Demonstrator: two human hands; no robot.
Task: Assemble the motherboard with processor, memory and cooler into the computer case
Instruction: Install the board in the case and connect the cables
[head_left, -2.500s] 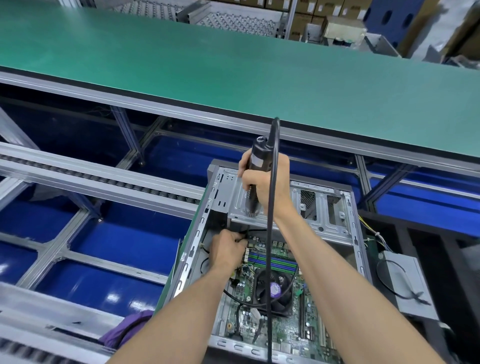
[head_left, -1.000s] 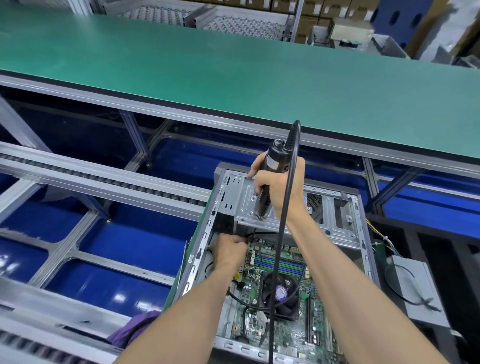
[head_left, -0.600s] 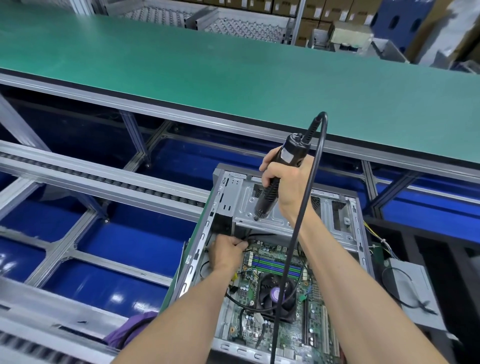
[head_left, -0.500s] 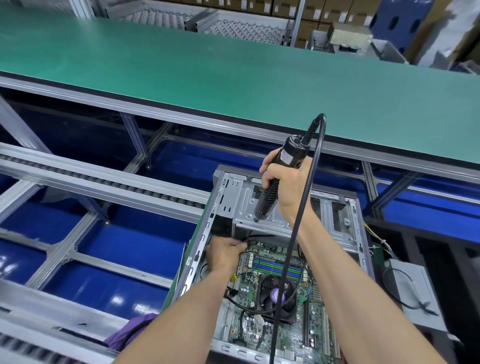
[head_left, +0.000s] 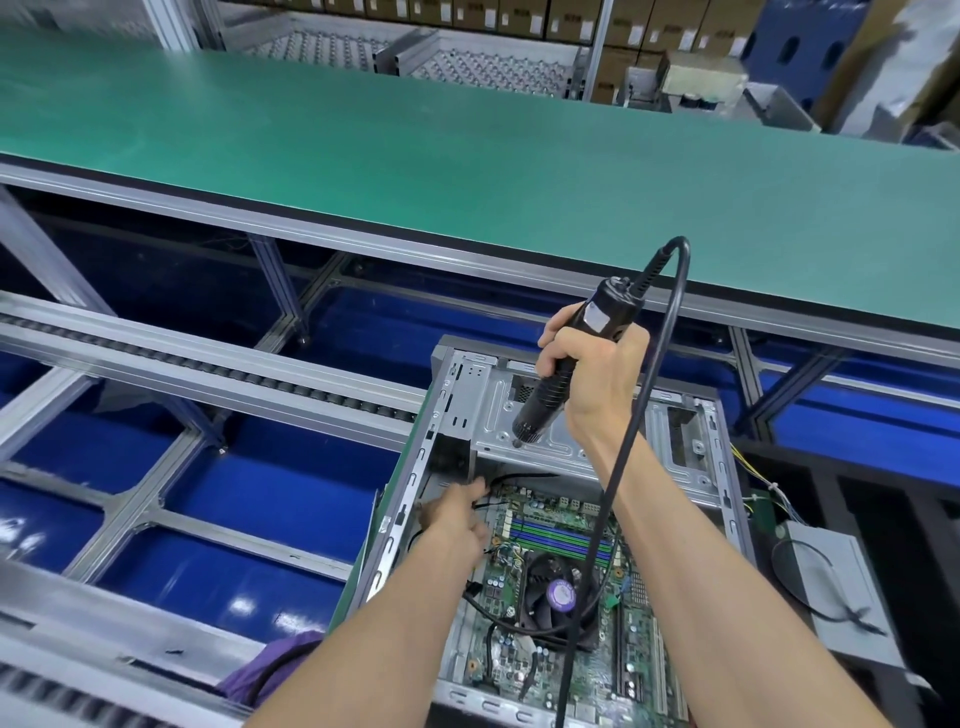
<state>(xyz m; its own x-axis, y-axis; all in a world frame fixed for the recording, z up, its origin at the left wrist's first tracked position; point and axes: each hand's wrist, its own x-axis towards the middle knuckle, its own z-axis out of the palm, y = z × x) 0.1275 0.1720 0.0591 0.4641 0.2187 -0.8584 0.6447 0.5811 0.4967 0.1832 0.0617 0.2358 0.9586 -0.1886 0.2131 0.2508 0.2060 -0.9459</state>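
The computer case (head_left: 457, 415) is lying open on top, so a hand is getting in from above. The metal drive shelf (head_left: 524, 410) is covering the far end. The right hand (head_left: 597, 374) is holding the electric screwdriver (head_left: 571, 364) over that shelf. Its black cord (head_left: 618, 467) is hanging down across the middle, over the cooler fan (head_left: 550, 587). The left hand (head_left: 457, 525) is filling the gap by the left wall, among thin black wires (head_left: 514, 477). The green table (head_left: 467, 156) behind is wide and bare.
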